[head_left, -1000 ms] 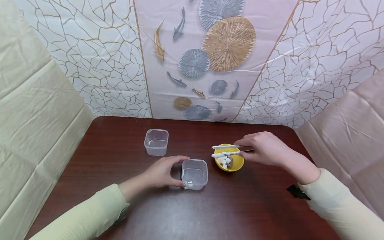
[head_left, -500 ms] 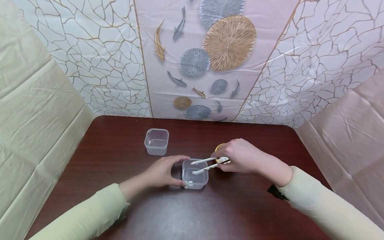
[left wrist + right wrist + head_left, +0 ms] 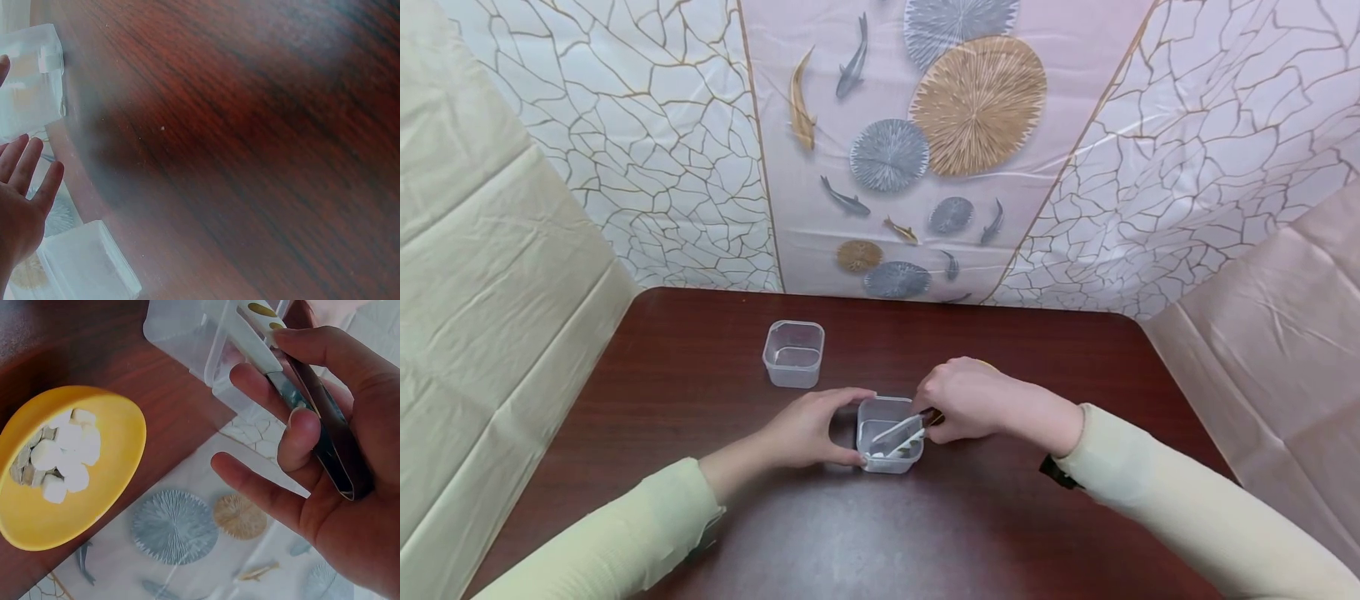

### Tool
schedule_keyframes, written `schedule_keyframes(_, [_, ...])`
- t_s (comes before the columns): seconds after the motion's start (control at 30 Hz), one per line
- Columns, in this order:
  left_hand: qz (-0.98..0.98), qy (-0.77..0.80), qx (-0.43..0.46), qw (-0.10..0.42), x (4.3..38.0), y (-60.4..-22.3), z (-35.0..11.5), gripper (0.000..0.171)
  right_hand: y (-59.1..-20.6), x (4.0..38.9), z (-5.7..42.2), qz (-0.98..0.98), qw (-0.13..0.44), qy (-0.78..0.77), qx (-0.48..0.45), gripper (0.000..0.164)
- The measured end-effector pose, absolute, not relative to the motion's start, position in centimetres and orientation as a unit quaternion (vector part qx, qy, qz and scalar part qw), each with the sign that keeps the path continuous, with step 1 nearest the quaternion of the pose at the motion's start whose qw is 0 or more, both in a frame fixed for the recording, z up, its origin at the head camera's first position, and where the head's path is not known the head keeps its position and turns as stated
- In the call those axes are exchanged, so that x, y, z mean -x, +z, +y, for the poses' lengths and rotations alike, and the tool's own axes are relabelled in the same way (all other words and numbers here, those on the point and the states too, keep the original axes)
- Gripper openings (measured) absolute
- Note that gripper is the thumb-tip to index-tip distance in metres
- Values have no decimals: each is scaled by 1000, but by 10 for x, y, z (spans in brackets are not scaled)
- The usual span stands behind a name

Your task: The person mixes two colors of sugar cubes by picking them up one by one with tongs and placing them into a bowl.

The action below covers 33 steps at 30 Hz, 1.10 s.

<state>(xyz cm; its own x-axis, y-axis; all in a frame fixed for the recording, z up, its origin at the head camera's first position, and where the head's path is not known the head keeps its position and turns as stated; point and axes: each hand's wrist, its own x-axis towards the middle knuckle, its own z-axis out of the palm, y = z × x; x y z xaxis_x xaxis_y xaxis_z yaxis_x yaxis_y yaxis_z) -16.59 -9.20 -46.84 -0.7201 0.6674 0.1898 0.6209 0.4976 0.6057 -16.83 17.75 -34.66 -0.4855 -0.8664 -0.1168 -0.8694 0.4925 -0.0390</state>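
My right hand (image 3: 972, 400) holds a pair of white-tipped metal tongs (image 3: 340, 434), their tips down inside a clear plastic container (image 3: 889, 467). Several small white pieces (image 3: 872, 456) lie at the container's front left; whether the tips pinch anything is too small to tell. Thumb and fingers of my left hand (image 3: 803, 429) hold the container by its left corners. Right of it, a yellow bowl (image 3: 119, 456) with white cubes (image 3: 69, 450) and grey-brown pieces (image 3: 26, 464) shows in the right wrist view; my right hand mostly covers it in the head view.
A second clear container (image 3: 794, 377) stands behind and left of the held one. The dark brown table (image 3: 880, 550) ends at a back edge against a patterned cloth (image 3: 820, 250). Pale cloth walls rise on both sides.
My right hand has carried the tongs left from over the yellow bowl and lowered their tips into the container. The left hand has stayed in place on the container.
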Motion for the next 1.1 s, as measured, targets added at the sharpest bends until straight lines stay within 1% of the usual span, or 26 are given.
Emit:
schedule_keyframes(0.07, [864, 336, -372, 36, 166, -468, -92, 87, -349, 169, 175, 860, 60, 24, 506, 25])
schedule_keyframes(0.17, [864, 338, -371, 38, 166, -469, -92, 86, -352, 170, 171, 861, 59, 38, 504, 25])
schedule_keyframes(0.4, [864, 338, -370, 39, 166, -469, -92, 86, -356, 176, 171, 861, 32, 64, 504, 12])
schedule_keyframes(0.77, [862, 341, -373, 37, 167, -468, -93, 86, -356, 175, 179, 857, -3, 28, 515, 11])
schedule_keyframes(1.1, [864, 338, -371, 39, 165, -467, -93, 86, -362, 178, 173, 855, 34, 45, 515, 10])
